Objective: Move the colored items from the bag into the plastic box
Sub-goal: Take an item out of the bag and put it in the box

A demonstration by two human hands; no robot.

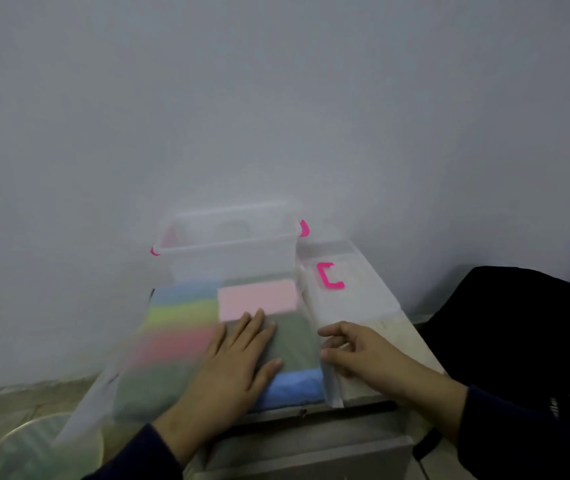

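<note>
A translucent plastic bag (110,386) lies on the table and holds several coloured sponge-like items: blue (186,292), yellow-green (179,317), pink-red (176,344) and grey-green (148,386). A light pink item (255,301) and a blue one (294,384) lie toward the bag's right side. My left hand (238,365) rests flat, fingers straight, on the bag's contents. My right hand (356,348) pinches the bag's right edge (326,372). The clear plastic box (228,247) with pink latches stands open just behind the bag.
The box's lid (349,289), with a pink clip, lies to the right of the box. A black bag or cloth (518,323) sits at the far right. A wall rises close behind the table. A round translucent object (27,448) is at the lower left.
</note>
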